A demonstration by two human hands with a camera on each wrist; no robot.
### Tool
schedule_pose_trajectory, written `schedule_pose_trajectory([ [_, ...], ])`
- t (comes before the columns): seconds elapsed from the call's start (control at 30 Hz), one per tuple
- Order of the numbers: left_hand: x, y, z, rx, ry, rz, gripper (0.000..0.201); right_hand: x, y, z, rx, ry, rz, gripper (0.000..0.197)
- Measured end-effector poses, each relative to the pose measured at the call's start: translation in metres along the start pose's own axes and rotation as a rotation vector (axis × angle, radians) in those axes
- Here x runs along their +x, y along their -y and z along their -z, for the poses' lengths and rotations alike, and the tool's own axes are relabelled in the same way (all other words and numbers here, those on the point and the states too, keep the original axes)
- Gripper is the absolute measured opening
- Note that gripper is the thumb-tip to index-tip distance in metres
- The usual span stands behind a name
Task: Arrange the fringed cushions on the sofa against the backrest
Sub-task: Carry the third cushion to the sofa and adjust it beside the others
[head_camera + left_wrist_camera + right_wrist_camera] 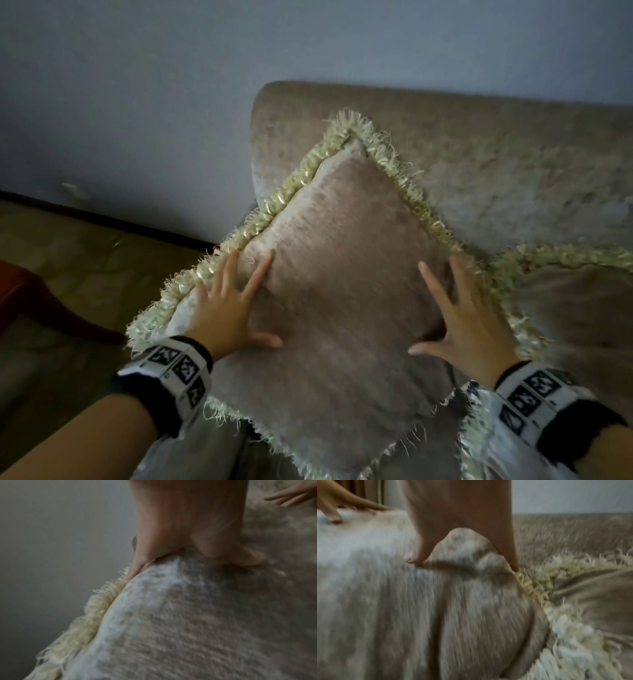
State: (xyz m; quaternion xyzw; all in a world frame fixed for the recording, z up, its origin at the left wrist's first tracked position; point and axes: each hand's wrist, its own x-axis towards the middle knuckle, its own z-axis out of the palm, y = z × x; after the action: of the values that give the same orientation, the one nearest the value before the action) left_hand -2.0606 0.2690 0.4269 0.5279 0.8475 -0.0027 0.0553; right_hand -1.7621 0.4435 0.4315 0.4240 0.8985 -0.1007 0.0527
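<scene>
A beige velvet cushion point(335, 274) with a cream fringe leans corner-up against the sofa backrest point(479, 144) at the sofa's left end. My left hand point(233, 301) lies flat on its left side, fingers spread and straight. My right hand point(459, 315) presses flat on its right side near the fringe. The left wrist view shows my left hand point(188, 534) on the cushion point(188, 628) beside the fringe. The right wrist view shows my right hand point(462, 527) spread on the cushion point(419, 608). A second fringed cushion point(582, 308) rests to the right, partly cut off.
A grey wall point(137, 102) stands behind the sofa, with a dark skirting and a brownish floor point(85, 246) to the left. A red-brown wooden furniture leg point(41, 301) stands on the floor at the far left. Pale fringed fabric point(479, 445) lies at the lower right.
</scene>
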Motion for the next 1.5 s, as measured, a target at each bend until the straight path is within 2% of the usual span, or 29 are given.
schedule_pose_trajectory([
  [0.17, 0.019, -0.016, -0.018, 0.225, 0.111, 0.081, 0.134, 0.027, 0.007, -0.026, 0.035, 0.056, -0.074, 0.128],
  [0.23, 0.021, -0.017, -0.017, 0.22, 0.124, 0.093, 0.135, 0.029, 0.008, -0.027, 0.045, 0.057, -0.085, 0.127],
  [0.3, 0.015, -0.013, -0.014, 0.141, 0.074, 0.07, 0.136, 0.022, 0.004, -0.023, 0.078, 0.05, -0.084, 0.127],
  [0.43, -0.004, -0.006, -0.005, 0.056, -0.131, -0.044, 0.13, 0.006, -0.01, -0.005, 0.142, -0.036, -0.069, 0.13],
  [0.57, 0.004, -0.022, -0.008, 0.089, 0.036, 0.033, 0.136, 0.019, -0.009, -0.001, 0.12, 0.011, -0.083, 0.128],
  [0.67, 0.016, -0.032, -0.016, 0.183, 0.134, 0.08, 0.133, 0.033, 0.002, -0.014, 0.123, 0.045, -0.124, 0.122],
  [0.83, 0.017, -0.034, -0.023, 0.209, 0.115, 0.098, 0.131, 0.038, 0.007, -0.034, 0.106, -0.02, -0.159, 0.121],
  [1.03, -0.004, -0.047, 0.0, 0.057, 0.005, 0.14, 0.129, 0.018, -0.012, -0.011, 0.139, 0.008, -0.091, 0.116],
  [1.1, -0.011, -0.068, 0.007, 0.002, -0.056, 0.133, 0.126, 0.001, -0.027, 0.0, 0.103, -0.009, -0.05, 0.105],
  [1.23, -0.007, -0.138, 0.018, -0.078, -0.223, -0.006, 0.112, -0.032, -0.071, 0.024, 0.049, -0.12, -0.007, 0.064],
  [1.4, 0.008, -0.256, 0.018, -0.077, -0.234, -0.209, 0.097, -0.077, -0.152, 0.045, 0.071, -0.237, -0.05, 0.038],
  [1.5, 0.015, -0.327, 0.016, -0.107, -0.17, -0.287, 0.094, -0.107, -0.21, 0.049, 0.043, -0.31, -0.099, 0.026],
])
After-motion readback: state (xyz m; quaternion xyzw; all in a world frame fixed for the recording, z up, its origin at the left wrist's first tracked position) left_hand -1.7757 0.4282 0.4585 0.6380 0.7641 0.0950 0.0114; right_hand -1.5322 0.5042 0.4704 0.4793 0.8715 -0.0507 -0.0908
